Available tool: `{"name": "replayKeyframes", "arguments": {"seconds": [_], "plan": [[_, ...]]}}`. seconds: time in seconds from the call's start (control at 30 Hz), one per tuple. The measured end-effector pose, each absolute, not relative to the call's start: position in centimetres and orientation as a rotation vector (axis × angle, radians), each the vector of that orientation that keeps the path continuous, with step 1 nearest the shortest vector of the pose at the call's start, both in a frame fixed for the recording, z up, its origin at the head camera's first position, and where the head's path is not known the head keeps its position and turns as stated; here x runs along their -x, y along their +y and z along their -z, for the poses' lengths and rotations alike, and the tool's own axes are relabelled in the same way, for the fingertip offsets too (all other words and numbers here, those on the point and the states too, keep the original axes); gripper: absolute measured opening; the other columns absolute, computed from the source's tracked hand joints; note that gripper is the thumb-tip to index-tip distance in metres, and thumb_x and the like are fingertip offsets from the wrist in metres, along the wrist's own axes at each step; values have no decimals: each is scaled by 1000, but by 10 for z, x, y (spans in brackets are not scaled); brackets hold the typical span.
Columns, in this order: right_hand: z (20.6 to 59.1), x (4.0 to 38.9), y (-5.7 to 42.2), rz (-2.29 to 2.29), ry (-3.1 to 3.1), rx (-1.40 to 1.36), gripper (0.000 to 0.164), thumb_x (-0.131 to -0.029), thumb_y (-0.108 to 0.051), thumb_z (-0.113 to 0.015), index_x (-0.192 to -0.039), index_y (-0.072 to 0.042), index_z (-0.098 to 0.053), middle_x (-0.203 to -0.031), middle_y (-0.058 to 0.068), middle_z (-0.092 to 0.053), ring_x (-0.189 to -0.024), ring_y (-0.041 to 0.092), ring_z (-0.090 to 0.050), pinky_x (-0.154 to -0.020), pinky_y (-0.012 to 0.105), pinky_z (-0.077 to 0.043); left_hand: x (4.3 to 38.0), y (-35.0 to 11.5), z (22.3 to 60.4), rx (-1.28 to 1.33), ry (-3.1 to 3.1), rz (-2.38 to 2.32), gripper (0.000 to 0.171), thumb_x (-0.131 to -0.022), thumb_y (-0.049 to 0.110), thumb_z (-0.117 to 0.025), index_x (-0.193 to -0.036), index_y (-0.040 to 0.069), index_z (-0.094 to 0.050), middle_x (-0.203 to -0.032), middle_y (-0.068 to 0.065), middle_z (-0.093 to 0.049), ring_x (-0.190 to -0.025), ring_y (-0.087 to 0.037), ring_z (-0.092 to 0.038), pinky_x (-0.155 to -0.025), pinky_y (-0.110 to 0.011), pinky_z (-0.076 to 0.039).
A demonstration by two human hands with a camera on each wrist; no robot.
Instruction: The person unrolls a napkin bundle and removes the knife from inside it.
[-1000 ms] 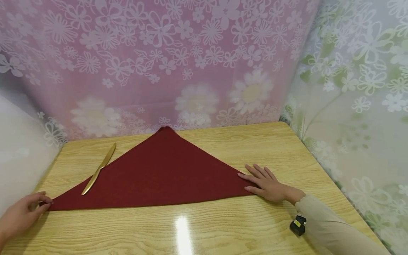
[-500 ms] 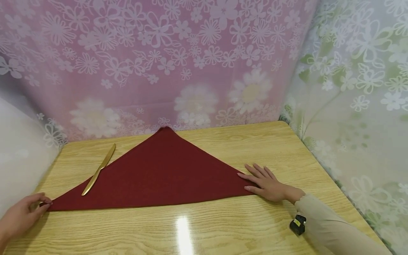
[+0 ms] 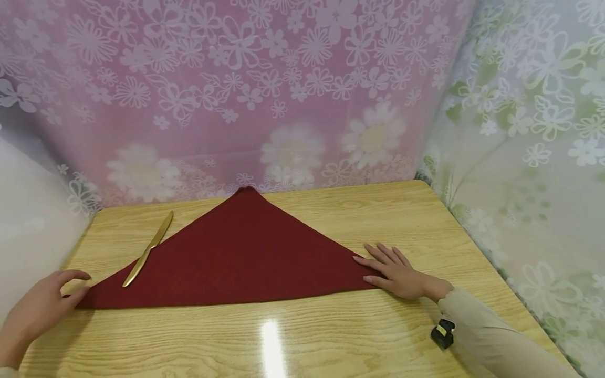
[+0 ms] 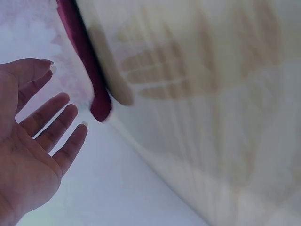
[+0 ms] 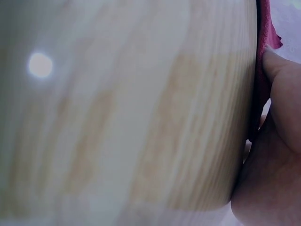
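Note:
A dark red cloth napkin (image 3: 227, 257), in a triangle shape, lies on the table with its long side toward me. My left hand (image 3: 44, 304) is at its left corner, thumb and fingers apart. In the left wrist view the left hand (image 4: 40, 132) has loosely extended fingers, and a gap separates them from the napkin's edge (image 4: 99, 101). My right hand (image 3: 399, 275) rests flat with spread fingers on the napkin's right corner, hiding the tip. The right wrist view shows the thumb (image 5: 277, 70) against the red cloth (image 5: 263, 84).
A gold table knife (image 3: 148, 249) lies slantwise across the napkin's left slope, its upper part on the wooden table (image 3: 312, 341). Flowered pink fabric (image 3: 212, 131) hangs behind the table, and a pale flowered one (image 3: 520, 184) on the right. A black device (image 3: 442, 333) hangs under the right sleeve.
My left thumb and fingers, which pinched the napkin's left corner, have let go and spread apart. The left hand has shifted slightly up and to the right. The right hand stays put.

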State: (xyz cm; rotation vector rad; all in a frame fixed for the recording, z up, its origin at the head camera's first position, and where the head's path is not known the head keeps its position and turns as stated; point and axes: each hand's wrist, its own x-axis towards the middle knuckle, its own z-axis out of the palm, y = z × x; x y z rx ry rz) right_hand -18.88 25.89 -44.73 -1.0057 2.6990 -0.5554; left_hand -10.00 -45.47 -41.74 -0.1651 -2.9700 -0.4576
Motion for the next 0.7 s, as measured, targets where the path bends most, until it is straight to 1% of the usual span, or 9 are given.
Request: {"name": "replayKeyframes", "arguments": {"seconds": [0.13, 0.27, 0.33, 0.4, 0.53, 0.6, 0.63, 0.7], "plan": [[448, 189, 259, 550, 2700, 1010, 51, -101, -34, -46, -149, -18, -37, -156, 19, -14, -140, 45, -4, -106, 64, 1, 104, -444, 411, 156, -2970, 467, 26, -92, 19, -63, -108, -2, -63, -104, -32, -59, -82, -45, -59, -62, -53, -46], [448, 189, 259, 545, 2701, 1008, 51, -102, -34, -46, -149, -18, -37, -156, 19, -14, -141, 45, -3, -106, 65, 1, 110, -434, 408, 156, -2979, 515, 31, -93, 20, -62, -113, -4, -61, -106, -31, -60, -86, -46, -59, -63, -54, -47], [448, 189, 260, 544, 2700, 1009, 51, -102, -34, -46, -149, -18, -37, -156, 19, -13, -141, 45, -3, -106, 65, 1, 112, -430, 407, 156, -2976, 547, 34, -94, 20, -61, -115, -6, -59, -106, -32, -60, -90, -49, -58, -65, -56, -47], [448, 190, 260, 543, 2699, 1010, 51, -102, -34, -46, -149, -18, -37, -156, 19, -13, -141, 44, -3, -106, 65, 2, 115, -426, 407, 157, -2962, 580, 35, -95, 20, -60, -116, -7, -58, -104, -31, -61, -89, -49, -60, -65, -56, -48], [448, 190, 259, 533, 2702, 1013, 51, -102, -34, -46, -149, -18, -37, -156, 19, -13, -141, 44, -3, -106, 65, 1, 119, -418, 408, 143, -2950, 622, 39, -95, 23, -60, -119, -8, -57, -102, -30, -62, -86, -46, -63, -64, -51, -50], [448, 190, 259, 532, 2701, 1012, 51, -102, -34, -46, -149, -18, -37, -156, 18, -13, -141, 44, -3, -106, 65, 1, 120, -415, 408, 135, -2956, 643, 41, -96, 25, -59, -121, -7, -56, -103, -28, -62, -87, -44, -63, -63, -46, -50], [448, 190, 259, 531, 2702, 1011, 51, -102, -34, -46, -149, -18, -37, -156, 18, -13, -141, 44, -3, -106, 65, 2, 121, -414, 408, 130, -2953, 654, 41, -96, 25, -59, -122, -7, -56, -104, -28, -63, -85, -37, -65, -62, -42, -50], [449, 189, 260, 534, 2702, 1009, 51, -102, -35, -46, -149, -18, -37, -157, 18, -13, -141, 44, -3, -106, 65, 2, 123, -412, 409, 125, -2951, 681, 43, -96, 27, -59, -123, -6, -56, -104, -26, -63, -82, -18, -66, -61, -34, -50]]}}
